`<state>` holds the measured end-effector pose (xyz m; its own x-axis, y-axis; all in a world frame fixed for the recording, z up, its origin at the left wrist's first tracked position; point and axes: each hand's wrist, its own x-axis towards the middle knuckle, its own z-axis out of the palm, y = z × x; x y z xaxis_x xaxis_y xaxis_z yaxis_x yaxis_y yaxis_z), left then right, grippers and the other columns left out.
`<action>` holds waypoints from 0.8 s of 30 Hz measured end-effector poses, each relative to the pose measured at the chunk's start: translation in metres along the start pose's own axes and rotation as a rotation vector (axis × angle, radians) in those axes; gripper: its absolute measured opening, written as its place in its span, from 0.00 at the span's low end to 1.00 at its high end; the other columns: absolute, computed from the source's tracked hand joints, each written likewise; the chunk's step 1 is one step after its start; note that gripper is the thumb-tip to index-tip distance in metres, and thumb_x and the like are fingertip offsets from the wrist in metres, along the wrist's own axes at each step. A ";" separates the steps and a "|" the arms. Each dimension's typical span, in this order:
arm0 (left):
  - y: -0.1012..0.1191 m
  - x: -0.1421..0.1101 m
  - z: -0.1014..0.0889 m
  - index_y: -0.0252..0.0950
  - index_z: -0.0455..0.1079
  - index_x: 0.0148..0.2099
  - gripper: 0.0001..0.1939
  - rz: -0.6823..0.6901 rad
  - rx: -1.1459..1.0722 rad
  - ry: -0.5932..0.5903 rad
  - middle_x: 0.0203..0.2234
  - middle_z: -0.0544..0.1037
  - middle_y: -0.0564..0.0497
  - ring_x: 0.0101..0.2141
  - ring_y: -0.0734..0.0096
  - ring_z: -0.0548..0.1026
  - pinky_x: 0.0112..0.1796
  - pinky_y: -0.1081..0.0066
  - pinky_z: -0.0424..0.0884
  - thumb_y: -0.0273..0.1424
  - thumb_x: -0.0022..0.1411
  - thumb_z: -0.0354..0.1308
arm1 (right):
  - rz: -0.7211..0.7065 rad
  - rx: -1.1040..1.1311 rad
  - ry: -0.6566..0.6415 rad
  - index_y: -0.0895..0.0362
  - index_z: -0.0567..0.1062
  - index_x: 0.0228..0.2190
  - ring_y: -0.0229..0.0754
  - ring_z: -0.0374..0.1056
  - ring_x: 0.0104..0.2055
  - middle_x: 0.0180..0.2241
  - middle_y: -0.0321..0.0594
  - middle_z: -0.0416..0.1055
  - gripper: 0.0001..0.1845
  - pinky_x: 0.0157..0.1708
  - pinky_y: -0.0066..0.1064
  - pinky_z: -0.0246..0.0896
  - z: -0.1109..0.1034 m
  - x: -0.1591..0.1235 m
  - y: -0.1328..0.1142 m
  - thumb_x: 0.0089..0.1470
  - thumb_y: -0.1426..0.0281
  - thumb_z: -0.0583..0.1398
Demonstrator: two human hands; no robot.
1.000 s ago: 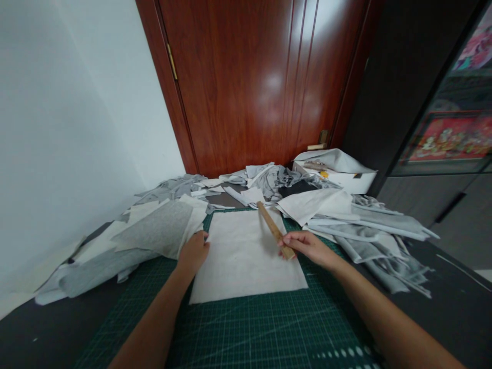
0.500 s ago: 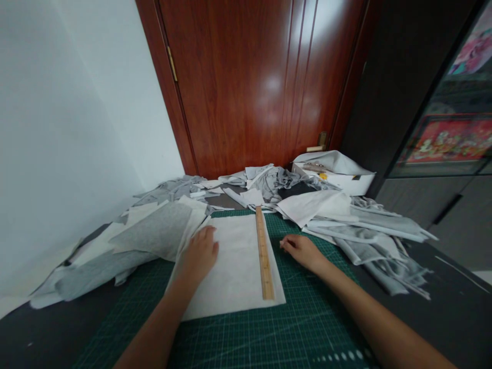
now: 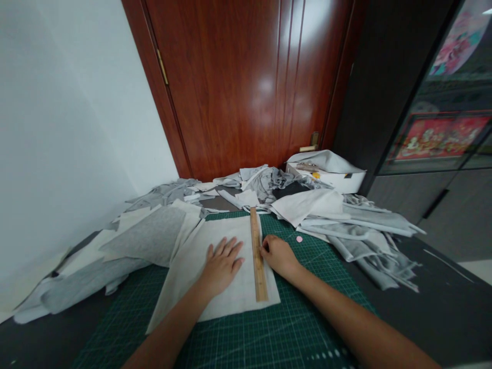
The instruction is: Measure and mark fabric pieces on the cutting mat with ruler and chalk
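A pale grey-white piece of cloth (image 3: 230, 225) lies flat on the green cutting mat (image 3: 230, 341). Along its right side a wooden ruler (image 3: 259, 277) rests lengthwise. My left hand (image 3: 223, 264) presses on the cloth left of the ruler, palm down with fingers spread. Against the ruler's right edge, my right hand (image 3: 280, 256) is closed with its fingertips pinched; anything between them is hidden. A small pink disc (image 3: 299, 239) sits on the mat just right of that hand.
Grey and white cloth pieces (image 3: 142, 236) are heaped at the left, and more folded cloth (image 3: 357, 220) is piled at the right. Scraps (image 3: 265, 182) line the back. A white box (image 3: 338, 177) stands near the wooden door (image 3: 230, 92).
My left hand has shifted right and spread out on the cloth. Leftward, my right hand has come up to the ruler's edge. The pink disc now shows on the mat.
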<state>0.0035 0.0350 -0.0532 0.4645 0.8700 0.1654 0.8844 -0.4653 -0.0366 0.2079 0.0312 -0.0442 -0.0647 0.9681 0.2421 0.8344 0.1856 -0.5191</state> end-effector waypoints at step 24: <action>0.023 -0.027 -0.041 0.43 0.57 0.64 0.24 -0.034 0.043 -0.201 0.64 0.58 0.46 0.62 0.49 0.54 0.53 0.42 0.58 0.37 0.67 0.44 | 0.257 0.398 -0.289 0.55 0.61 0.34 0.32 0.60 0.17 0.28 0.30 0.63 0.16 0.18 0.26 0.53 -0.014 -0.010 0.009 0.43 0.82 0.57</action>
<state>0.0096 -0.0064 -0.0183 0.4305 0.9020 -0.0323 0.8987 -0.4317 -0.0774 0.2238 0.0207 -0.0400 -0.0813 0.9870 -0.1390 0.5752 -0.0674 -0.8152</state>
